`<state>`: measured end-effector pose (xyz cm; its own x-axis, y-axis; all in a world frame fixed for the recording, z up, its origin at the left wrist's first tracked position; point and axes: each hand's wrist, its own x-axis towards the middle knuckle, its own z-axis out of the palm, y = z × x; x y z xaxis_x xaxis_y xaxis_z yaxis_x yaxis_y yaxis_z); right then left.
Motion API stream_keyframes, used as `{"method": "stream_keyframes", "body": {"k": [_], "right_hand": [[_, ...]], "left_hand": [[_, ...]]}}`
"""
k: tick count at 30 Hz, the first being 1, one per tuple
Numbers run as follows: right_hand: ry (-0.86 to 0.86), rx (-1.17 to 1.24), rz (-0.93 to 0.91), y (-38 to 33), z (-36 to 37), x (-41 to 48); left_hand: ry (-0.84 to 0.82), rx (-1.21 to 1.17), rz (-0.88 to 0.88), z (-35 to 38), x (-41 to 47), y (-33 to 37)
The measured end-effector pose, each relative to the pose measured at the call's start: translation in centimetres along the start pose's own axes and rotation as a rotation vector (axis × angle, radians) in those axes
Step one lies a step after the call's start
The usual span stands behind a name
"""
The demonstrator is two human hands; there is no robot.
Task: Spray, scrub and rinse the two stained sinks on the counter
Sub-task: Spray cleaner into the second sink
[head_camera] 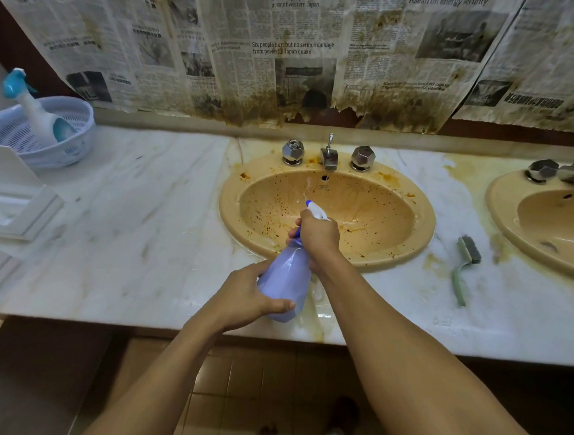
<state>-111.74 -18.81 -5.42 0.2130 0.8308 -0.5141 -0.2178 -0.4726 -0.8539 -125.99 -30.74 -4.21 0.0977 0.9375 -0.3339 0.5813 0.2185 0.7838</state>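
Lilac plastic forms the bottle (285, 279), held tilted above the front of the marble surface (132, 228), its head aimed into the left sink (370, 207). The left hand (247, 297) grips the bottle's base, its fingers curled beneath and the thumb pressed across the front. The right hand (317, 234) grips the neck, its fingers (293, 232) curled round the blue trigger. The white nozzle (313, 207) with its blue tip juts past the knuckles, over the bowl.

That sink is tan, and brown spots and thin streaks cover the bowl. Orange-brown blotches sit on its rim, near the two faceted metal taps (293, 151) and the spout (328, 158) between them. A pale wet patch shows on the back wall just below the overflow hole.

The right sink (546, 220) is the same tan colour, and the frame's edge cuts it off. A yellowish stain spreads over the surface around it.

Between the two sinks lies the brush (466, 266), flat on the surface and touching neither. Its green handle points toward the person and its grey head toward the wall.

At the far left a pale slotted basket (84, 112) stands on the surface. A white sprayer (35, 111) with a teal head leans inside it. Brown-stained newspaper (285, 54) with a torn lower edge hangs on the wall behind the sinks.
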Motion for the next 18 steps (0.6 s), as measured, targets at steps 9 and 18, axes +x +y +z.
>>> {"method": "stream_keyframes", "body": {"k": [9, 18], "right_hand": [[-0.146, -0.038, 0.005, -0.9, -0.5, 0.8], [-0.237, -0.116, 0.006, 0.5, -0.9, 0.4]], "left_hand": [[0.03, 0.001, -0.016, 1.0, 0.5, 0.5], [-0.013, 0.012, -0.03, 1.9, -0.8, -0.1]]}}
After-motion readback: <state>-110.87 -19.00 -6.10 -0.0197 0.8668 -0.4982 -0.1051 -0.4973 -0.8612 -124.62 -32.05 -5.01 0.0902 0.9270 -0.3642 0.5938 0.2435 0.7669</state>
